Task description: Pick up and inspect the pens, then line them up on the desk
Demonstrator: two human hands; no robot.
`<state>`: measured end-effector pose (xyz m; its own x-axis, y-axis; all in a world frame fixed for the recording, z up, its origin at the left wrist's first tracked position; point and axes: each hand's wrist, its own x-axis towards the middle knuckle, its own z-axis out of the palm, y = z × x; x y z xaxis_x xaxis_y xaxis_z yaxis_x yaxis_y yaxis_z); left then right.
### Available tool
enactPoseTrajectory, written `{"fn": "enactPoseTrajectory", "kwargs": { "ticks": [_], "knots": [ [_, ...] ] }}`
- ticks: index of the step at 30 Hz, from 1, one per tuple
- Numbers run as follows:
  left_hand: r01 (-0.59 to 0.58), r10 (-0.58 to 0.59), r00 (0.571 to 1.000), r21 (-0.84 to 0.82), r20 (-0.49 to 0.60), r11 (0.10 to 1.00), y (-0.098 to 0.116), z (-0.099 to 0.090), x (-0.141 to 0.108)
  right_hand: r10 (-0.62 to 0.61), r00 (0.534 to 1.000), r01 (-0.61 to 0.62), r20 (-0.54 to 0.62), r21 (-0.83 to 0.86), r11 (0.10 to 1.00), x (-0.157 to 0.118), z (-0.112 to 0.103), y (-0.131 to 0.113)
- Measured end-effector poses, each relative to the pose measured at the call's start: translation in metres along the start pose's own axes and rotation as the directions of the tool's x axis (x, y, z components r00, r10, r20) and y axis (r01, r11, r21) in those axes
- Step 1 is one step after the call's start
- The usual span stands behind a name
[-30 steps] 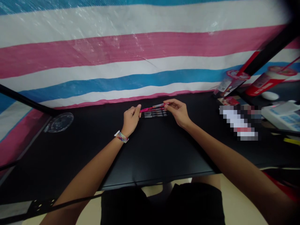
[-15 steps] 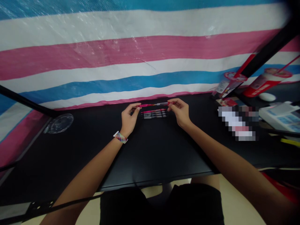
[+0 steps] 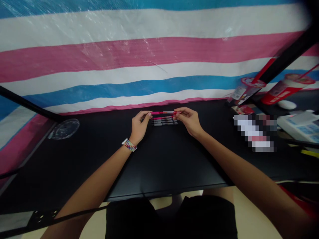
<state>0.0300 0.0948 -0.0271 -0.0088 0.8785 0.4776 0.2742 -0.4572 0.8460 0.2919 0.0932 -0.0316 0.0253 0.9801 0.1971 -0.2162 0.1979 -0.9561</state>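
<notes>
A pen point(image 3: 157, 113) with a red-pink cap and a clear barrel is held level between my hands, just beyond a row of pens. My left hand point(image 3: 139, 126) pinches its capped left end between thumb and fingers. At the opposite end, the fingertips of my right hand point(image 3: 189, 122) close on the barrel. The row of pens point(image 3: 164, 121) lies side by side right below, several in number, the farthest one pink and the nearer ones dark grey. A woven multicoloured band point(image 3: 130, 145) circles my left wrist.
The black desk point(image 3: 164, 156) meets a striped plastic sheet point(image 3: 149, 53) at the back. A clear round lid point(image 3: 66, 128) lies left. On the right stand two drink cups with straws, a white egg-shaped object point(image 3: 287, 105), a pale keypad device point(image 3: 300, 124) and a blurred-out item.
My hands have come closer together. The pen's cap and barrel, earlier apart with the thin red refill showing between them, now meet as one pen. The view has shifted slightly.
</notes>
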Motion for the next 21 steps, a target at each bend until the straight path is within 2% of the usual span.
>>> {"fn": "enactPoseTrajectory", "kwargs": {
  "ticks": [3, 7, 12, 15, 17, 21],
  "knots": [
    [0.008, -0.008, 1.000, 0.045, 0.005, 0.999, 0.0035, -0.0001, -0.0002, -0.003, 0.998, 0.003, 0.060, -0.007, 1.000, -0.0033, 0.0031, -0.0018],
    [-0.009, 0.007, 1.000, 0.071, 0.022, 0.997, 0.0024, 0.0001, -0.0003, 0.009, 0.998, -0.009, 0.060, -0.003, 1.000, -0.0047, 0.0051, -0.0036],
    [-0.058, 0.065, 0.994, -0.088, 0.083, 0.994, 0.0018, 0.0025, -0.0008, 0.047, 0.998, -0.047, 0.031, 0.002, 0.999, -0.0048, 0.0059, -0.0048],
    [-0.021, 0.033, 0.992, -0.101, 0.118, 0.995, 0.0043, 0.0035, -0.0017, 0.044, 0.998, -0.044, 0.039, -0.010, 0.999, -0.0056, 0.0070, -0.0045],
    [-0.018, 0.027, 0.995, -0.098, 0.100, 0.995, 0.0048, 0.0041, -0.0020, 0.043, 0.998, -0.043, 0.046, -0.003, 0.999, -0.0061, 0.0077, -0.0039],
    [-0.118, 0.124, 0.989, -0.078, 0.078, 0.990, 0.0033, 0.0043, -0.0021, 0.056, 0.998, -0.057, 0.039, 0.017, 0.998, -0.0061, 0.0076, -0.0030]
  ]
}}
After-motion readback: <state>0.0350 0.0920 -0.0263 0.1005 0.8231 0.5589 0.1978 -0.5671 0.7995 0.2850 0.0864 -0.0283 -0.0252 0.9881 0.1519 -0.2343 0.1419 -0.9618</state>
